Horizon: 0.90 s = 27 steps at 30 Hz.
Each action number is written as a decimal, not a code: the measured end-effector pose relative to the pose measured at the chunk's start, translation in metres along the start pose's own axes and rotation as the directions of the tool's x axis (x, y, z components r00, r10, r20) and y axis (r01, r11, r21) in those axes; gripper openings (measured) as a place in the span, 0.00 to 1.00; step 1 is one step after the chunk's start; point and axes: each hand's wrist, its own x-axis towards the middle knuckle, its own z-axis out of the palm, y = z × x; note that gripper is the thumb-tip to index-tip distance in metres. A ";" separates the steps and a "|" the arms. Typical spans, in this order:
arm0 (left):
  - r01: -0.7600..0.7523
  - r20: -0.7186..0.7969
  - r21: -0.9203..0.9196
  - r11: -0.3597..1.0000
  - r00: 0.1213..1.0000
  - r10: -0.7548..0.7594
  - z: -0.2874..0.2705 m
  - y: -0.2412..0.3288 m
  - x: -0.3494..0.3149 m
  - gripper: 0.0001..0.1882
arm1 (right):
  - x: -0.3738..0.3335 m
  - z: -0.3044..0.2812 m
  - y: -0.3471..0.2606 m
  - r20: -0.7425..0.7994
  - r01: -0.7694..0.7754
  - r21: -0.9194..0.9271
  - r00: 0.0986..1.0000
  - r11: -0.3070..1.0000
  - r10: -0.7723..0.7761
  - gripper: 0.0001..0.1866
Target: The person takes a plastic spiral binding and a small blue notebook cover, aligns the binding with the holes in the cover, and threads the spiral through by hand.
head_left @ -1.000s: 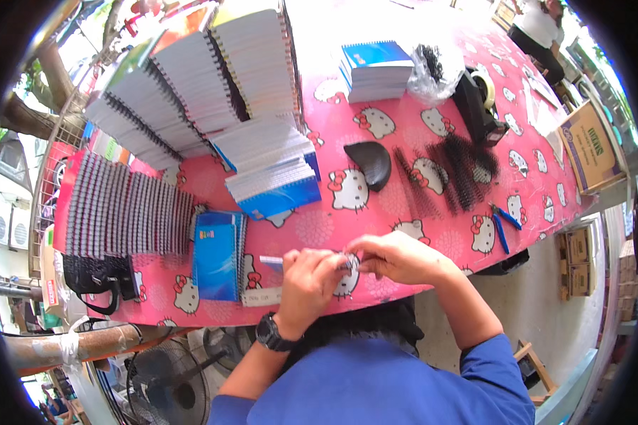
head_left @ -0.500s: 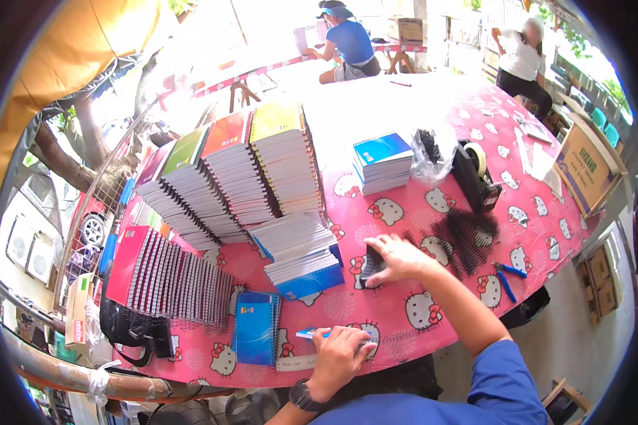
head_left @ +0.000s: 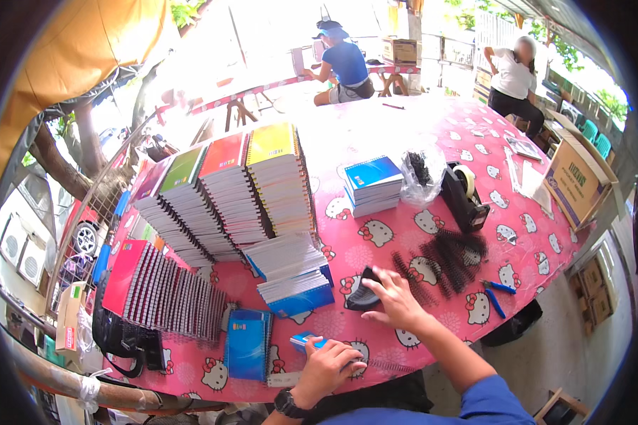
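Note:
My left hand (head_left: 331,366) is closed on a small blue notebook (head_left: 306,341) at the table's near edge, its fingers hiding most of it. A thin dark wire coil (head_left: 393,366) stretches rightward from beside that hand. My right hand (head_left: 398,301) has its thumb and fingers around a black, ribbed, curved object (head_left: 362,292) on the tabletop; its exact kind is unclear. Left of my left hand lies a blue spiral notebook (head_left: 248,345), with a pale ruler-like strip (head_left: 282,380) beside it. Loose black binding coils (head_left: 450,262) lie beyond my right hand.
Tall notebook stacks (head_left: 273,188) and a row of red notebooks (head_left: 170,294) fill the left side. Blue notebooks (head_left: 301,301) stand midway. Farther back are another blue stack (head_left: 373,188), a tape dispenser (head_left: 464,198) and pliers (head_left: 498,296). Two people (head_left: 347,67) sit beyond the table.
My view has shifted, so the table sits lower in the picture. My right hand has drawn slightly nearer, and the black object now leans. My left hand stays at the small notebook.

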 end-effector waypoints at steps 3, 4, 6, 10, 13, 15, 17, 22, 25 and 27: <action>0.070 -0.139 0.023 0.997 0.988 -0.066 0.006 0.000 0.002 0.08 | -0.031 -0.018 -0.019 0.179 -0.139 0.726 0.984 0.673 0.010 0.23; 0.063 -0.135 0.008 0.998 0.989 -0.061 0.009 0.001 0.003 0.08 | -0.043 -0.030 -0.030 0.420 -0.371 0.791 0.908 0.487 0.009 0.20; 0.173 -0.204 0.082 0.981 0.967 -0.154 0.013 0.002 0.006 0.10 | -0.058 -0.034 -0.042 0.398 -0.329 0.788 0.917 0.520 -0.022 0.19; 0.111 -0.150 -0.087 0.990 0.981 -0.124 -0.008 0.014 0.010 0.13 | -0.066 -0.030 -0.050 0.118 -0.191 0.799 0.980 0.570 0.162 0.15; 0.103 -0.132 -0.045 0.994 0.985 -0.108 0.001 0.002 -0.001 0.15 | -0.063 -0.044 -0.053 0.091 -0.155 0.761 0.987 0.630 0.133 0.11; 0.108 -0.129 -0.011 0.994 0.986 -0.108 0.002 0.004 0.000 0.14 | -0.066 -0.039 -0.046 0.073 -0.062 0.679 0.997 0.731 0.017 0.11; 0.100 -0.146 -0.021 0.995 0.984 -0.102 0.004 0.007 0.004 0.11 | -0.067 -0.034 -0.039 0.201 -0.114 0.600 0.979 0.792 -0.011 0.11; 0.098 -0.119 0.010 0.995 0.988 -0.096 0.005 0.004 -0.010 0.09 | -0.051 -0.054 -0.047 0.434 -0.202 0.615 0.893 0.762 -0.114 0.21; 0.088 -0.089 0.036 0.995 0.992 -0.085 0.002 0.009 -0.009 0.08 | -0.033 -0.038 -0.016 0.190 -0.020 0.703 0.969 0.711 -0.160 0.30; 0.074 -0.068 0.061 0.995 0.995 -0.070 0.001 0.010 -0.010 0.09 | -0.011 -0.029 0.004 -0.066 0.067 0.451 0.997 0.890 -0.042 0.35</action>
